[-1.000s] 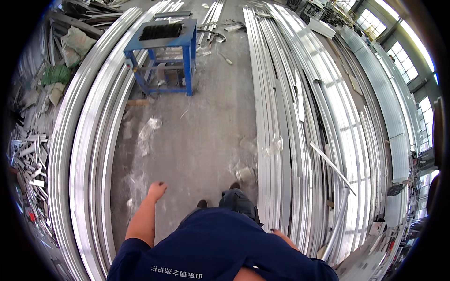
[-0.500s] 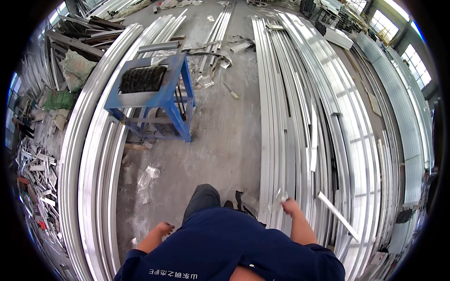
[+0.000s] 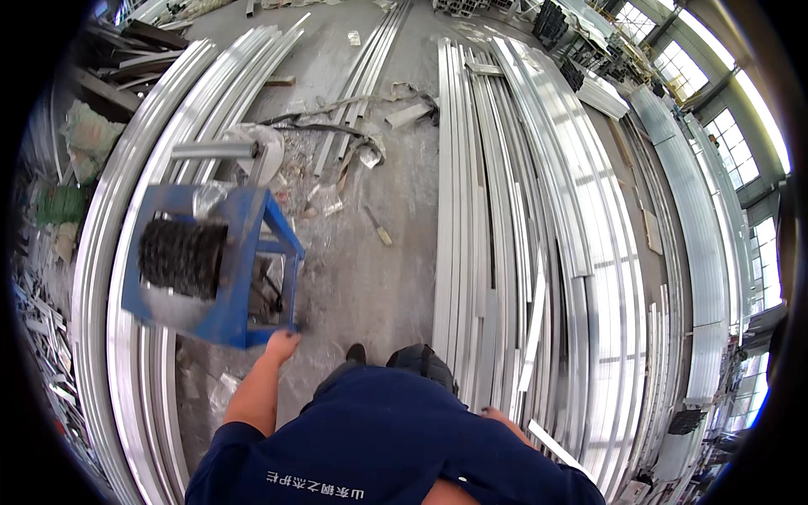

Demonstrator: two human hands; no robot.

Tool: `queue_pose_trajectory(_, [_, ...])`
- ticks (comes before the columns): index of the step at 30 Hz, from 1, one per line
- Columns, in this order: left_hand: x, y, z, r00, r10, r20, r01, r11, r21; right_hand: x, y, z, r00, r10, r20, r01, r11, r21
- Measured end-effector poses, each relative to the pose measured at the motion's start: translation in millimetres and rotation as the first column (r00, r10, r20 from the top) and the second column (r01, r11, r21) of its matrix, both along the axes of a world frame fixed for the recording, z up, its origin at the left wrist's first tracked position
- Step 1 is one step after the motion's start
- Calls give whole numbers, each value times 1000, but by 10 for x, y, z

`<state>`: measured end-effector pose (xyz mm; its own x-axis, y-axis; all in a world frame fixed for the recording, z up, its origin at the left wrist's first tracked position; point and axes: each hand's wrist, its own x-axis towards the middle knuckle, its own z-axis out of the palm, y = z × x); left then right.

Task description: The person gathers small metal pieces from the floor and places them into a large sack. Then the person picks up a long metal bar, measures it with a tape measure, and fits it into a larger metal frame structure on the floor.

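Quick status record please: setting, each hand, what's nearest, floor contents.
setting: workshop with a concrete floor, seen from above
left hand: empty, fingers loose, beside the lower corner of the blue metal stand; contact unclear
right hand: mostly hidden by the blue sleeve, close to the long aluminium profiles
on stand: black chain-like heap
left side: curved-looking profile bundle, scrap pieces
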<state>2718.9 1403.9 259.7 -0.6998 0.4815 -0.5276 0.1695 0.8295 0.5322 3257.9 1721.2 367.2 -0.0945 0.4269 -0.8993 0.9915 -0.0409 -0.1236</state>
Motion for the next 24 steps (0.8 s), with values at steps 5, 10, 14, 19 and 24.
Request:
queue_pose_trajectory(5, [-1528,2209,699,985,115,126,-147,947,286,-695,1103,-375,984,-177,9,177,979,-103])
queue_pose_trajectory(10, [-2383,3026,24,979,188,78,-192,980,58,-1736,2681,-814,980,-201,-4,198,968,-153])
queue_pose_trajectory(14, [-2436,3189,4,928,-76,365,231,884,-406,-3071,4350,-736,992,-119,39,124,982,-142])
queue_pose_trajectory(19, [-2736,3842,332,808,413,419,-252,887,-388,-4981,6605,-333,917,-214,-338,289,938,190])
queue_pose_trajectory(24, [-3680,4407,-604,817,242,524,-9,913,-408,-6438,8071,-297,893,-117,-435,291,886,360])
